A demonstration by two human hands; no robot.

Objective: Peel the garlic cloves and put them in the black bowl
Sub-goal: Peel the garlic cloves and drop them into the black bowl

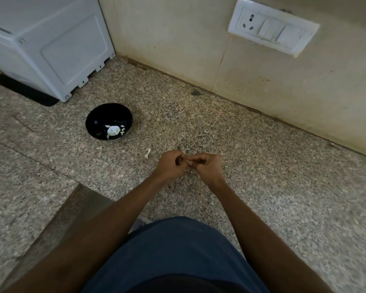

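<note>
A black bowl (pixel 109 122) holds white garlic (pixel 113 130) on the speckled grey-brown counter (pixel 262 176), beside a white appliance (pixel 51 45).

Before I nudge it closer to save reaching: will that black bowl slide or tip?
The black bowl looks low and wide, so it likely slides across the speckled counter rather than tipping. It holds only a few garlic pieces, so it is probably light.

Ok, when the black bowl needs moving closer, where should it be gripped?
Probably by the near right rim of the black bowl, coming from above. It stands upright and open-topped on the counter, that side is unobstructed, and pinching the rim there keeps fingers off the peeled garlic lying at the bottom.
</note>
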